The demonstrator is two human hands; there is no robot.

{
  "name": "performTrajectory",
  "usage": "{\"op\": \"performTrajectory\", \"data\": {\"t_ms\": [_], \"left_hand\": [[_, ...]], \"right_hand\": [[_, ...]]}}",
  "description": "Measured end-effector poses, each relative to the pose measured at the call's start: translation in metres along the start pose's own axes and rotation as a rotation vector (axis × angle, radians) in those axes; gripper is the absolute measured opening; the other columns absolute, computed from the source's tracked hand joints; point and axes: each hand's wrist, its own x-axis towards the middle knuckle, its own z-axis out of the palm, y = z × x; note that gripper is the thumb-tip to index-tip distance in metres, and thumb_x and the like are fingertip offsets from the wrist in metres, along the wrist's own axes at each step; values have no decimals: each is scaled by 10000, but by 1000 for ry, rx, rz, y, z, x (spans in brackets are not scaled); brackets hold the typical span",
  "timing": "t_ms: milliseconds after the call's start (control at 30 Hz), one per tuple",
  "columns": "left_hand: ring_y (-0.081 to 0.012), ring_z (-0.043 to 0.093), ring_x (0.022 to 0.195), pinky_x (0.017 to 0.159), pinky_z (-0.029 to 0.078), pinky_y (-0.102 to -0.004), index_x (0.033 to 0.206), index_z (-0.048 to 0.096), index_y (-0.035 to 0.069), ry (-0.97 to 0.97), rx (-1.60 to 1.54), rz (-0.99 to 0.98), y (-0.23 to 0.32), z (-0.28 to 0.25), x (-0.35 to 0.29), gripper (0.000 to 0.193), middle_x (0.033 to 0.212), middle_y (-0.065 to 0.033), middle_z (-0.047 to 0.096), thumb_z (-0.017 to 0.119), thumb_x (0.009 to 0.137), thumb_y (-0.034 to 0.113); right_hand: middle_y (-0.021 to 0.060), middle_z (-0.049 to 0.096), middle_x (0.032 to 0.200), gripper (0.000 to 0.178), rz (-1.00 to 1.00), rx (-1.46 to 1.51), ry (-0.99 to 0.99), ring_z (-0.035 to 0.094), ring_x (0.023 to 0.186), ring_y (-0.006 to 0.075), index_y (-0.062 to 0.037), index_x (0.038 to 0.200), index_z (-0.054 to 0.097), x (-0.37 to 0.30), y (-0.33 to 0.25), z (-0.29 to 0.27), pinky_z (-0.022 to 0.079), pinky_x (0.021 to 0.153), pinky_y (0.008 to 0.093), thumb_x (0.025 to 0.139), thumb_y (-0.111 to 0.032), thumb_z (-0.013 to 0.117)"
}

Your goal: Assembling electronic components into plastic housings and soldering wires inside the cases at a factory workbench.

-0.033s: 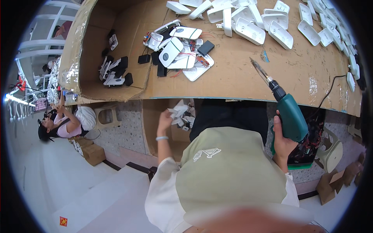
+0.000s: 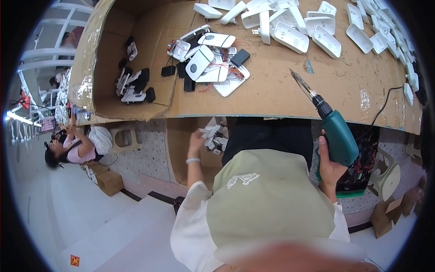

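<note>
My right hand (image 2: 331, 170) is wrapped round the green handle of a soldering gun (image 2: 340, 138). Its thin metal tip points up and left over the cardboard-covered table. Low on the left, my left hand (image 2: 195, 143) is over an open cardboard box below the table edge. The fingers are bent against a white plastic piece (image 2: 210, 126), apparently gripping its edge; the fingertips are partly hidden. More white pieces (image 2: 221, 141) lie in that box. On the table is a pile of white device covers (image 2: 199, 63) with black blocks and red wires.
White plug casings (image 2: 292, 37) are spread along the far side and right of the table. A large cardboard box (image 2: 84, 63) opens at the left, with several parts inside. A black cord (image 2: 385, 106) crosses the table's right edge. Another person (image 2: 74, 147) sits far left.
My left hand has shifted slightly right and down beside the white piece, which shows less broadly than before. The right hand and soldering gun have stayed almost still.
</note>
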Motion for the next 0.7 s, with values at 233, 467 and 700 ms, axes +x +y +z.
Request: {"op": "performTrajectory", "data": {"t_ms": [233,467,700], "left_hand": [[-291,727,856,703,567,-408,1090,695,-66,142,566,-329,-162,83,66,379,989,-173,751,744,806,180],[-461,671,994,871,538,-525,1043,736,3,-295,1051,43,84,100,12,369,1069,-279,707,671,897,336],[-362,653,1087,869,536,-442,1155,669,69,-23,856,1360,416,181,-46,303,1204,-134,675,650,854,51]], "right_hand": [[81,693,940,249,-1,2,-31,648,804,155,43,1043,682,10,-41,10,509,740,264,854,-50,813],[85,731,992,238,114,26,181,684,874,127,42,1071,699,7,-29,1,542,787,266,864,-23,798],[70,734,1001,207,-14,40,226,559,634,50,40,1129,675,30,-31,4,440,570,202,925,24,705]]}}
